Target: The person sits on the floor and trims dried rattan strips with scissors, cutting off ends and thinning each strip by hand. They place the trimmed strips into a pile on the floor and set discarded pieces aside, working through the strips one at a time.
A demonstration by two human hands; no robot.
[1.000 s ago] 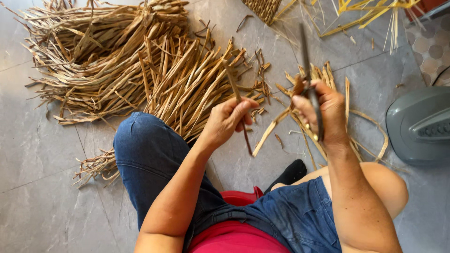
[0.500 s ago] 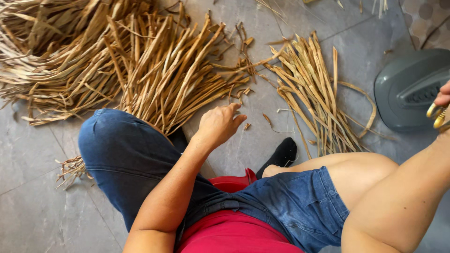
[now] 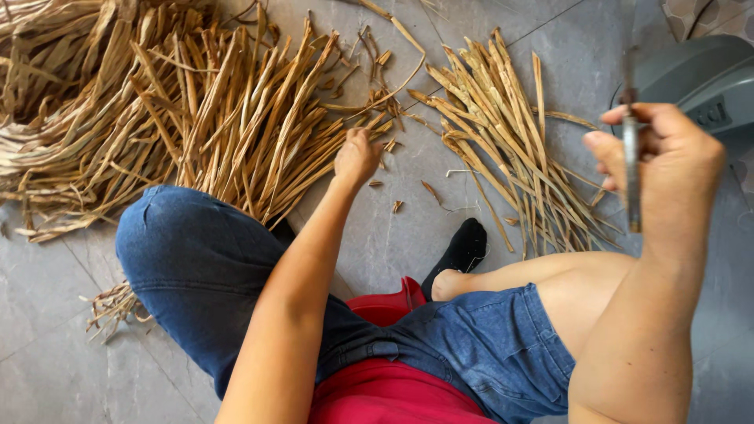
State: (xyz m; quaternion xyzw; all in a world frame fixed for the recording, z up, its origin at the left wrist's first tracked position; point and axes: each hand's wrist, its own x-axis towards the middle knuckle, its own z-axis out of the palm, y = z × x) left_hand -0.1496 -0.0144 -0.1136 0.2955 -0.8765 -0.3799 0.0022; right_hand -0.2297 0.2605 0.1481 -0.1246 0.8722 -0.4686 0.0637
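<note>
My left hand (image 3: 357,157) reaches forward with its fingers curled down onto the near ends of a big heap of dried tan leaf strips (image 3: 236,118); whether it grips one is hidden by the back of the hand. At the right, my right hand (image 3: 675,157) is raised and closed around a pair of slim metal scissors (image 3: 631,180), blades pointing down. A smaller bundle of cut strips (image 3: 503,133) lies on the floor between the two hands.
I sit on a low red stool (image 3: 385,302) on grey floor tiles (image 3: 63,353), in blue jeans with a black sock (image 3: 463,247). A grey plastic appliance (image 3: 699,74) stands at the far right. Short scraps (image 3: 397,206) litter the floor.
The strip my left hand held a second ago is gone, and that hand has moved forward to the big heap. My right hand left the small bundle, swung right and rose with the scissors.
</note>
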